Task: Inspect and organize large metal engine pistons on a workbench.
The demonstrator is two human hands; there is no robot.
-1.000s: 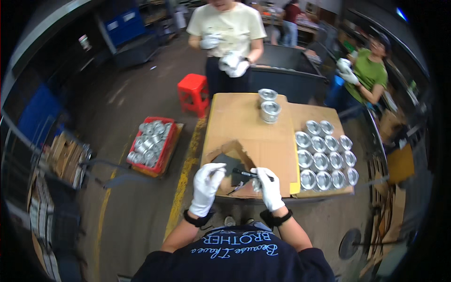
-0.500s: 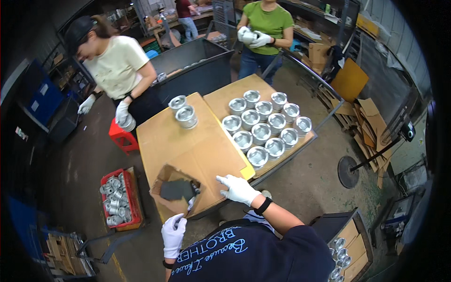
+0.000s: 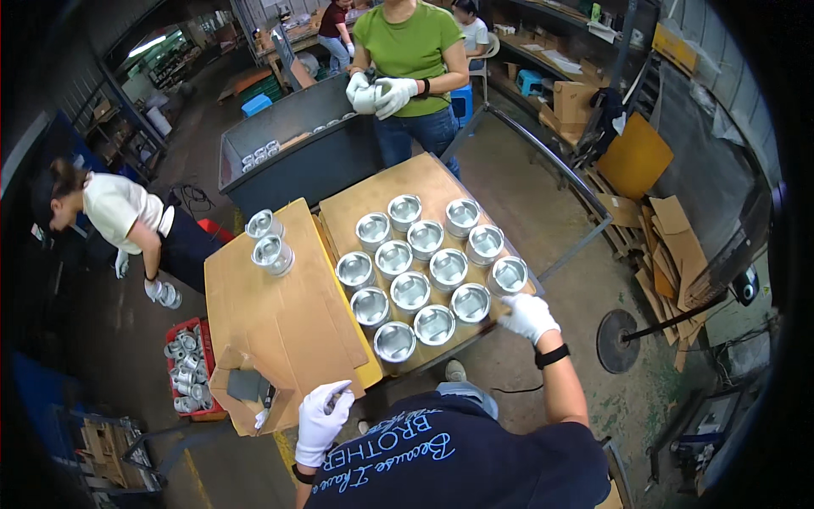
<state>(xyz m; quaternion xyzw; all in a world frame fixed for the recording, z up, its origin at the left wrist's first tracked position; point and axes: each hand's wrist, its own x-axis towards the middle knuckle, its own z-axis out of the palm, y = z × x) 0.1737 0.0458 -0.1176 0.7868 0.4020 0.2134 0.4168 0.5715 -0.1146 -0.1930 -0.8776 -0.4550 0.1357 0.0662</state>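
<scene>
My gloved right hand (image 3: 530, 319) reaches to the near right corner of the table, fingers extended beside the corner piston (image 3: 509, 276); whether they touch it I cannot tell. Several silver metal pistons stand in rows on the brown board (image 3: 339, 215), hollow ends up. My gloved left hand (image 3: 323, 422) is raised in front of my body, thumb and fingers pinched together; a small thing may be in them, but I cannot make it out. Beside it, a cardboard box (image 3: 227, 400) with a dark grey block (image 3: 245, 384) inside sits at the near left corner of the cardboard sheet (image 3: 271, 310).
Two more pistons (image 3: 272, 254) stand on the cardboard. At left, a co-worker (image 3: 127, 208) bends with a piston over a red crate (image 3: 206, 356) of metal parts. Across the table a person in green (image 3: 407, 51) holds a part before a grey bin (image 3: 297, 165). A metal rail (image 3: 551, 153) runs alongside.
My right hand has gone from the cardboard's edge rightward to the corner piston. My left hand stays near my body. The left co-worker has bent toward the red crate. The view has shifted right.
</scene>
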